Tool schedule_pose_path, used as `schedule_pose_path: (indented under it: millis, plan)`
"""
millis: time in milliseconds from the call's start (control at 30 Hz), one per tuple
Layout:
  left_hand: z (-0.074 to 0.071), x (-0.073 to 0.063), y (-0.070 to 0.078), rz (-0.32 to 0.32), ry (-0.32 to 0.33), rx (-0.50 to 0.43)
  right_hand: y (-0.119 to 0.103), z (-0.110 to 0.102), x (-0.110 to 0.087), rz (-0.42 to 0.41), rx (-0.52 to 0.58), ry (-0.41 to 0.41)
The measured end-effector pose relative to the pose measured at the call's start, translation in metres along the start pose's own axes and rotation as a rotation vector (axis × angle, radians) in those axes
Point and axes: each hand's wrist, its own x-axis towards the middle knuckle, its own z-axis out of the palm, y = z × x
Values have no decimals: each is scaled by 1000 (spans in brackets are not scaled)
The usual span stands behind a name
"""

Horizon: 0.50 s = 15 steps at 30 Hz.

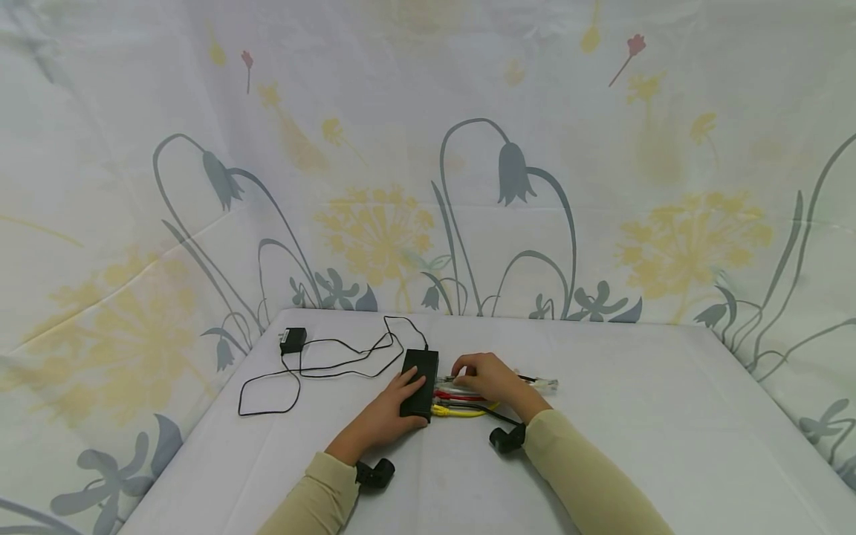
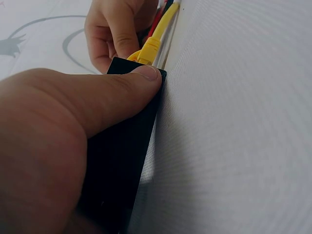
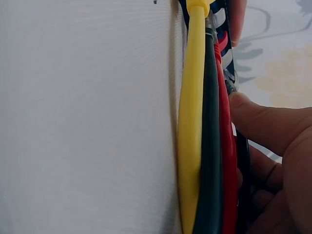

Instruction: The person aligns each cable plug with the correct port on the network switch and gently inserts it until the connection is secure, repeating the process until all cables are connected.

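A black network switch (image 1: pixel 420 401) lies on the white table, its row of ports facing right. My left hand (image 1: pixel 394 405) holds it, fingers across the top and thumb along the near end. Beside the ports, my right hand (image 1: pixel 491 379) pinches a black network cable (image 3: pixel 242 170) close to its clear plug, at the far end of the row. Whether that plug is fully seated is hidden by the fingers. A yellow cable (image 3: pixel 191 97), another black cable (image 3: pixel 210 122) and a red cable (image 3: pixel 227 146) run from the nearer ports.
A black power adapter (image 1: pixel 293 340) lies at the back left, its thin looped cord (image 1: pixel 334 366) reaching the switch's far end. Clear plugs on loose cable ends (image 1: pixel 547 384) lie right of my right hand. A patterned cloth (image 1: pixel 401 148) hangs behind the table.
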Motion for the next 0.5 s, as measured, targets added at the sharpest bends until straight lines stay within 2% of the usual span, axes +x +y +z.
schedule_pose_path:
  millis: [500]
  plan:
    - [0,-1,0,1,0,-1,1,7,0,18,-3,2]
